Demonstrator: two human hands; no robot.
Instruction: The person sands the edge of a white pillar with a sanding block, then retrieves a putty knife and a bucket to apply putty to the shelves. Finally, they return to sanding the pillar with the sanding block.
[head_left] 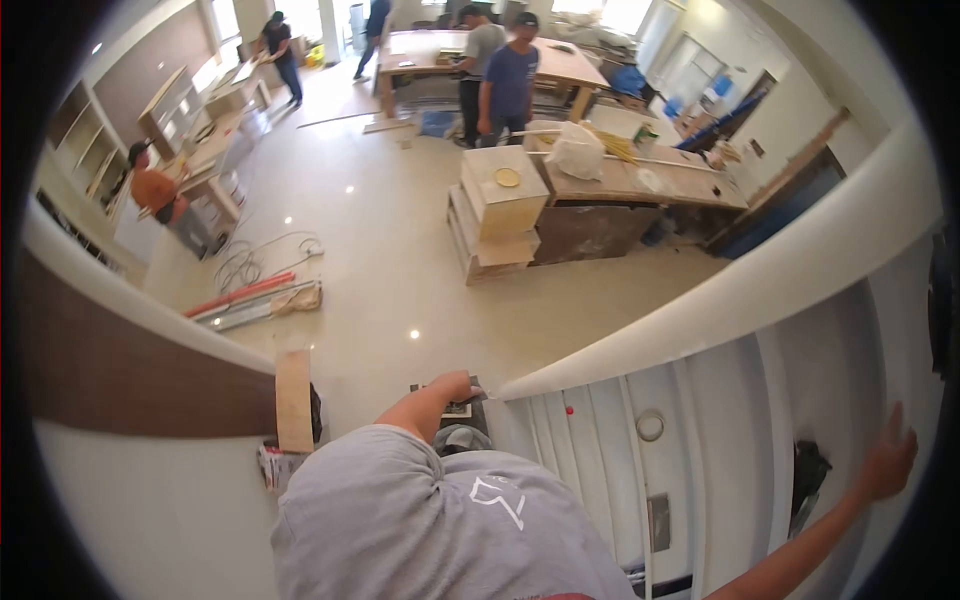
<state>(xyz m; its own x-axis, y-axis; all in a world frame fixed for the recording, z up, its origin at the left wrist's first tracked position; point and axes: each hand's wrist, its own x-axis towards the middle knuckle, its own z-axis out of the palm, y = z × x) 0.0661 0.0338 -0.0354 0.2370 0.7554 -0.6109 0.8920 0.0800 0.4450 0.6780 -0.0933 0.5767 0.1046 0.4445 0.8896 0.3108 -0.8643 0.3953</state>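
My left hand (455,385) reaches down and forward, close to the lower end of a white vertical edge. Below it is a dark object (470,430) with a light patch, too small to name. The fingers of this hand are not clear. At the far right my right hand (890,458) is open, fingers apart, against or close to a white panel (910,350); contact cannot be made out. Between the hands stands a white unit with long parallel boards (690,430). Inside are a ring-shaped roll (650,425), a grey rectangular piece (658,522) and a black object (810,468).
A tan board (294,400) leans at the left. Red and silver lengths (250,298) and a cable (240,268) lie on the floor. A box (503,192) and a cluttered workbench (640,180) stand ahead. Several people are farther off, one in an orange shirt (158,187).
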